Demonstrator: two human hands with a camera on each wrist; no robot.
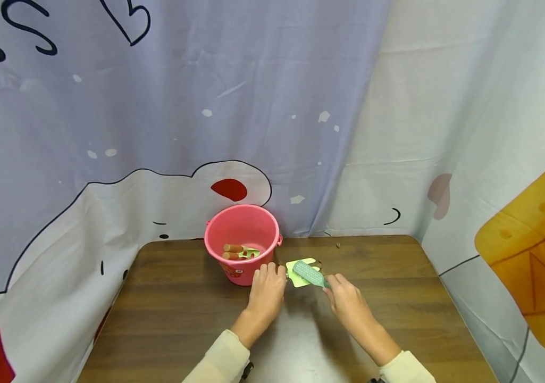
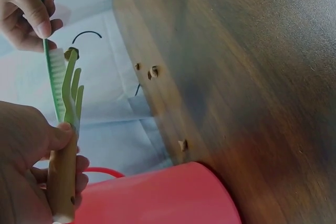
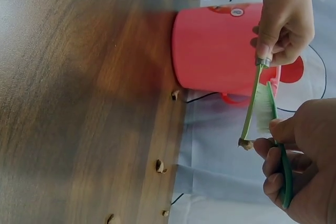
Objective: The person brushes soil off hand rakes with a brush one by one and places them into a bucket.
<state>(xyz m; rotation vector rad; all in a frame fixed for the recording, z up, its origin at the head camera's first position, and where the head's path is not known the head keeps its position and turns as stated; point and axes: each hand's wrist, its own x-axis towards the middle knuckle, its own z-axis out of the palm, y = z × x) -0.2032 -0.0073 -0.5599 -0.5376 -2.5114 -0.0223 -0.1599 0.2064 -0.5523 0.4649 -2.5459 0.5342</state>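
Observation:
My left hand [image 1: 268, 291] grips the wooden handle of a small hand fork [image 2: 64, 177] with light green tines, held above the table. In my right hand [image 1: 348, 302] is a green brush [image 1: 308, 273] with pale bristles, held by its handle. The bristles lie along the tines in both wrist views. A brown clump [image 2: 72, 53] sits at the tine tips, also seen as a lump [image 3: 245, 144] near my right fingers. To the left of the fork stands a pink bucket [image 1: 224, 267], upright, with wooden-handled green tools [image 1: 235, 252] inside.
Several brown crumbs [image 2: 153, 71] lie scattered on the wooden table [image 1: 181, 314], mostly near its back edge. A printed curtain [image 1: 253, 80] hangs right behind the table.

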